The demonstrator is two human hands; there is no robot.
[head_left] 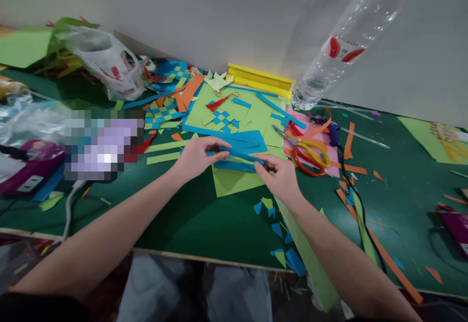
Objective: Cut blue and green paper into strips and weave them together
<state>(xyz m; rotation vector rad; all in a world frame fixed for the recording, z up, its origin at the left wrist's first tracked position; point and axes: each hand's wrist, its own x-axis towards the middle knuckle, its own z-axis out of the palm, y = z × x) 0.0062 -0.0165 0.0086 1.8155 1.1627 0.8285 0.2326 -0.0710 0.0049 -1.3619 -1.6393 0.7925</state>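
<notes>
Both my hands hold one blue paper strip [239,154] just above a light green sheet [234,178] on the green table [190,219]. My left hand [199,155] pinches the strip's left end with fingers closed. My right hand [280,173] pinches its right end, fingers curled. More blue strips [234,139] lie flat just behind my hands. A small blue-and-green woven paper square [222,117] rests on the green paper further back.
Red-and-yellow scissors [305,154] lie on pink paper right of my hands. A clear plastic bottle [347,44] leans against the wall. A plastic bag [104,61], paper scraps, woven pieces [163,112] and a yellow box [259,79] crowd the back. Cut triangles [283,244] lie near the front edge.
</notes>
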